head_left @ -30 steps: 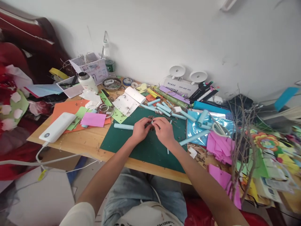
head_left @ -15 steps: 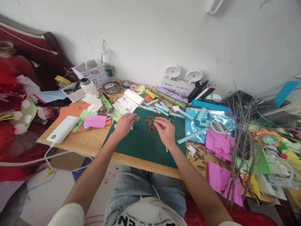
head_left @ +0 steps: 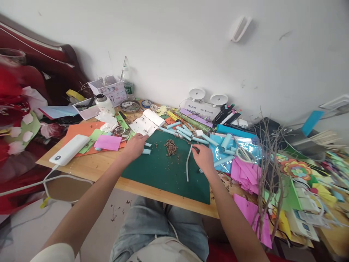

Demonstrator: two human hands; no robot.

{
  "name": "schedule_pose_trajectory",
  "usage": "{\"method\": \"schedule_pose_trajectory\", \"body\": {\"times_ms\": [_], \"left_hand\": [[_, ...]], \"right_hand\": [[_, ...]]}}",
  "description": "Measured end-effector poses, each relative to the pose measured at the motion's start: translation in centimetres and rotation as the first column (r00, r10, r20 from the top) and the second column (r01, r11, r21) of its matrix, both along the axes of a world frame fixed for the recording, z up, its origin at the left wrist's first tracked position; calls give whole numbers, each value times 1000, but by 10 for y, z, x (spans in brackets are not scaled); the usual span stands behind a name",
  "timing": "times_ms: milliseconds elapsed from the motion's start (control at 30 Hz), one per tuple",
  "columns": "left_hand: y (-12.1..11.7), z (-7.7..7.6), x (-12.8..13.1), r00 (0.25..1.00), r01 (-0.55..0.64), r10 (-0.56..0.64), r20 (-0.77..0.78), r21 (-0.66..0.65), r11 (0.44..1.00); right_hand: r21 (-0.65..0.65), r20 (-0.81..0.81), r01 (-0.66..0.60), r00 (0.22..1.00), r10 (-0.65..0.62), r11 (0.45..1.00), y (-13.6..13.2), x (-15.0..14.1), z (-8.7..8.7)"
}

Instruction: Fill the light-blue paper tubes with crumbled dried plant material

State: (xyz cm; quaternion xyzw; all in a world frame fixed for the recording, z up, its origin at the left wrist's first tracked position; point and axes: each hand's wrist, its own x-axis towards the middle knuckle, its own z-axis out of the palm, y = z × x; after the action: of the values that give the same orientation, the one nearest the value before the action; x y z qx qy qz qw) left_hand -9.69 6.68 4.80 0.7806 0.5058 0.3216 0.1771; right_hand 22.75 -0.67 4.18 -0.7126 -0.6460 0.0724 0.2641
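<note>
My left hand (head_left: 137, 146) is at the left edge of the dark green mat (head_left: 160, 178), beside short pale-blue paper rolls (head_left: 146, 151). Its fingers are closed; whatever is at the tips is too small to make out. My right hand (head_left: 203, 157) is at the mat's right side. Thumb and forefinger pinch the upper end of a thin pale strip (head_left: 187, 167), whose rest stretches toward me along the mat. Between the hands, apart from both, sits a small heap of brown dried bits (head_left: 171, 147) with crumbs around it.
Pale-blue paper rolls (head_left: 184, 133) lie behind the heap. A white power bank (head_left: 69, 150) with a cable is at the left. Scissors (head_left: 244, 154), pink paper (head_left: 247, 174) and upright dry twigs (head_left: 263, 174) crowd the right. A white emergency light (head_left: 201, 109) stands against the wall.
Both hands have moved away from the brown heap, the left one leftward, the right one rightward to the pale strip's upper end. The camera view has shifted slightly.
</note>
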Motion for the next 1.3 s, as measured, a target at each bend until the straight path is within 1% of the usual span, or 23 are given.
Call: {"method": "schedule_pose_trajectory", "body": {"times_ms": [33,67,100,133,200,267,333,433,567,667,767,833,900,933,967,1000,1033,1067,1133,1167,1200,1233,1300], "left_hand": [[-7,1,5,996,30,-27,-80,31,999],[-16,2,13,993,17,-10,-118,58,998],[-25,1,22,991,19,-12,-130,51,999],[-35,-2,32,990,50,-46,-134,25,998],[-50,-11,55,981,140,-140,-137,-15,990],[-55,-23,74,969,189,-191,-154,-30,982],[-51,-33,87,968,185,-191,-164,-51,981],[-33,-41,95,965,202,-213,-152,-87,976],[-13,-45,101,949,289,-299,-100,-110,951],[-10,-50,106,948,314,-316,-30,-61,947],[-14,-53,106,954,297,-295,52,-36,954],[-17,-50,103,951,293,-287,115,-35,956],[-20,-43,100,947,275,-266,180,-22,961],[-21,-38,99,946,249,-240,216,-13,968],[-22,-32,99,943,218,-208,258,-10,976],[-23,-26,100,936,186,-170,308,-23,982],[-24,-20,101,917,156,-126,378,-50,986],[-25,-14,104,883,173,-107,457,-104,979],[-28,-3,108,760,259,-68,646,-205,944],[-30,0,111,702,294,-46,711,-230,928],[-32,3,112,663,314,-23,748,-250,916],[-34,5,113,638,328,-8,770,-263,907],[-39,7,113,627,323,0,779,-260,910]], "right_hand": [[-21,52,17,999,-16,1000,5,4,2],[-41,94,31,995,-27,999,10,7,4],[-59,130,39,991,-31,997,15,8,6],[-74,165,39,986,-26,997,21,9,7],[-97,235,18,972,6,995,35,5,10],[-127,310,-14,949,53,992,48,-2,11],[-171,364,-45,925,106,984,59,-8,10],[-228,414,-57,898,150,972,70,-13,7],[-256,471,-12,872,136,967,77,-16,3],[-213,464,-7,879,108,977,74,-17,6],[-28,378,-30,925,38,999,63,-14,14],[98,250,-1,968,-24,995,52,-10,19],[142,16,61,998,-64,988,41,-9,21],[132,-138,80,989,-62,988,36,-10,21],[111,-297,82,954,-45,990,31,-13,19],[92,-441,67,897,-19,993,26,-17,16],[81,-552,42,834,10,996,21,-23,13],[81,-622,19,782,36,997,17,-30,9],[99,-677,-7,732,73,995,9,-46,2],[106,-688,-13,721,83,994,5,-54,-2],[109,-697,-17,711,88,994,3,-61,-4],[109,-708,-19,700,91,994,1,-67,-6],[110,-724,-32,682,102,993,0,-76,-8]]}}
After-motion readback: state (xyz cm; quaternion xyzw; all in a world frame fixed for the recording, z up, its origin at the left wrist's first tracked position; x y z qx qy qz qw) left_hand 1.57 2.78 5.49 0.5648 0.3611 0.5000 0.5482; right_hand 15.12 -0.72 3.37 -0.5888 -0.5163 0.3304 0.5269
